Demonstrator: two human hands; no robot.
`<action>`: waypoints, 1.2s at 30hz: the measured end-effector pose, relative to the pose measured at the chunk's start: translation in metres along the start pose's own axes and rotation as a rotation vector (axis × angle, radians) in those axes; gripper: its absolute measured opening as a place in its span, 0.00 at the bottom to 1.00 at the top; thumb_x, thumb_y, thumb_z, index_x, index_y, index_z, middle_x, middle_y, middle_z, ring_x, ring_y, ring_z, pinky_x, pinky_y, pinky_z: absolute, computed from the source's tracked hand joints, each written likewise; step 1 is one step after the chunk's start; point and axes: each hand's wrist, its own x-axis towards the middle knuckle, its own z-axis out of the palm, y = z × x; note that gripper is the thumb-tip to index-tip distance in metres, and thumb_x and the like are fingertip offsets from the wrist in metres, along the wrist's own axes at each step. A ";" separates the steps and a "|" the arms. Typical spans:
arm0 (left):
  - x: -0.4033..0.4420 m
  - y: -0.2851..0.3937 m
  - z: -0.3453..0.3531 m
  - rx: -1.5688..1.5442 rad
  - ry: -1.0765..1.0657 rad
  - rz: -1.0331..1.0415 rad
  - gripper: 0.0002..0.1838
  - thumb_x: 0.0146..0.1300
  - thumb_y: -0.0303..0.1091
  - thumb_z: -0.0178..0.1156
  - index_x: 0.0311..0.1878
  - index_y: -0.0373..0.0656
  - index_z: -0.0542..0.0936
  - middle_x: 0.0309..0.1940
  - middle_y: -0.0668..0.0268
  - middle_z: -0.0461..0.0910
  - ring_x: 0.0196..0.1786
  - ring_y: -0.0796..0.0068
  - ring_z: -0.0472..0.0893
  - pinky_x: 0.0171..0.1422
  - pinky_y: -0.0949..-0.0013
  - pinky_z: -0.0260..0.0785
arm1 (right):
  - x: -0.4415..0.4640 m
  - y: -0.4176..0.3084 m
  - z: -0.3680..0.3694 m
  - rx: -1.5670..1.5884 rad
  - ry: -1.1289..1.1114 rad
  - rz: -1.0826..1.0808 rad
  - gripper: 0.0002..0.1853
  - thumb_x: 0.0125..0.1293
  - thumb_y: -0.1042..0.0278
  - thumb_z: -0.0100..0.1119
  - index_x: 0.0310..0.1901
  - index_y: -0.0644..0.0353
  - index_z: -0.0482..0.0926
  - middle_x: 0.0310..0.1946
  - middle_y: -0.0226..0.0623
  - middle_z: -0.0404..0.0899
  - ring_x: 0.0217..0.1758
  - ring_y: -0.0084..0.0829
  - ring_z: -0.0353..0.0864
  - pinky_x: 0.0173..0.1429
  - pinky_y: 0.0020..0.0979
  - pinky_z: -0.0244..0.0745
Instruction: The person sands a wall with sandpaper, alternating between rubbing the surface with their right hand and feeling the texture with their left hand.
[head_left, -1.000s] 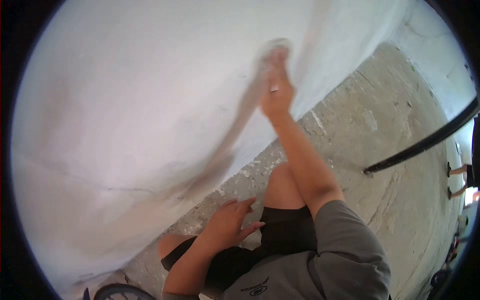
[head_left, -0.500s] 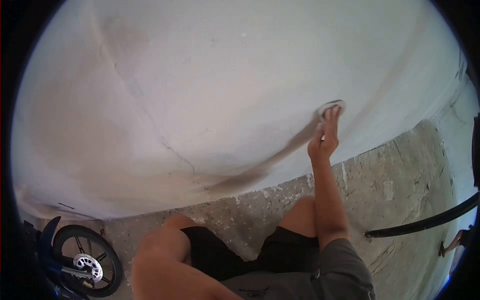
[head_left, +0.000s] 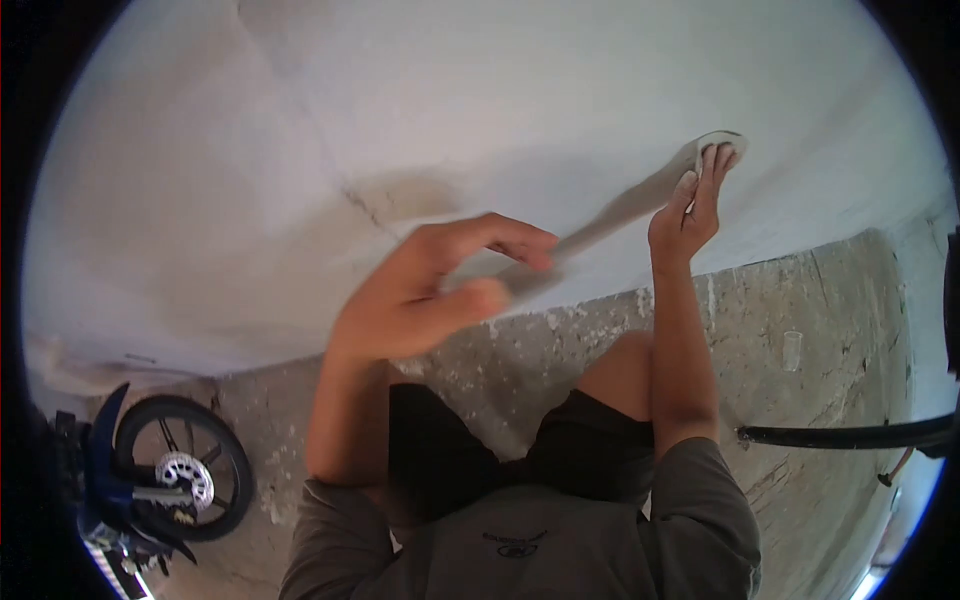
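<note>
My right hand (head_left: 686, 222) presses a round, pale pad (head_left: 721, 146) against the white wall (head_left: 560, 110), with the fingers laid over it. Whether the pad is a sanding disc or something else, I cannot tell. My left hand (head_left: 420, 285) is raised in front of the wall, slightly blurred. Its fingers curve forward and stand apart from the thumb, and nothing shows between them. A thin dark crack (head_left: 362, 207) runs down the wall beyond the left hand, which hides its lower end. The right arm's shadow falls across the wall.
A motorcycle wheel (head_left: 237, 470) with a brake disc stands at lower left. A clear plastic cup (head_left: 792, 351) is on the stained concrete floor (head_left: 830, 300) at right. Nearby, a black tube-like bar (head_left: 840, 437) reaches in from the right edge.
My right hand and the pad have moved up and to the right along the wall. My left hand has risen into view from below.
</note>
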 end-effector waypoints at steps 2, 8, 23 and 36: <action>-0.017 -0.042 0.012 0.149 0.013 -0.004 0.29 0.63 0.53 0.71 0.51 0.34 0.82 0.41 0.57 0.85 0.42 0.63 0.84 0.46 0.58 0.74 | -0.006 -0.009 0.007 0.009 -0.071 -0.131 0.21 0.76 0.74 0.52 0.66 0.72 0.76 0.70 0.60 0.72 0.78 0.62 0.63 0.79 0.52 0.62; -0.047 -0.078 0.037 0.494 -0.166 -0.254 0.17 0.66 0.39 0.70 0.33 0.41 0.72 0.26 0.60 0.75 0.30 0.60 0.76 0.37 0.62 0.68 | 0.002 -0.006 0.006 -0.036 -0.137 -0.422 0.20 0.75 0.72 0.53 0.66 0.66 0.78 0.69 0.55 0.74 0.77 0.60 0.66 0.76 0.49 0.67; -0.035 -0.077 0.034 0.666 0.098 0.119 0.26 0.58 0.25 0.73 0.20 0.43 0.61 0.21 0.66 0.66 0.25 0.64 0.68 0.33 0.61 0.62 | 0.000 0.016 -0.007 0.117 -0.038 -0.060 0.22 0.82 0.64 0.50 0.66 0.74 0.75 0.73 0.54 0.70 0.84 0.50 0.54 0.83 0.42 0.54; -0.037 -0.076 0.042 0.535 0.033 0.247 0.19 0.51 0.17 0.62 0.19 0.41 0.60 0.55 0.56 0.86 0.46 0.59 0.85 0.49 0.60 0.73 | -0.001 0.028 -0.010 0.016 -0.005 -0.144 0.19 0.80 0.67 0.51 0.65 0.69 0.78 0.70 0.53 0.74 0.81 0.52 0.60 0.83 0.47 0.56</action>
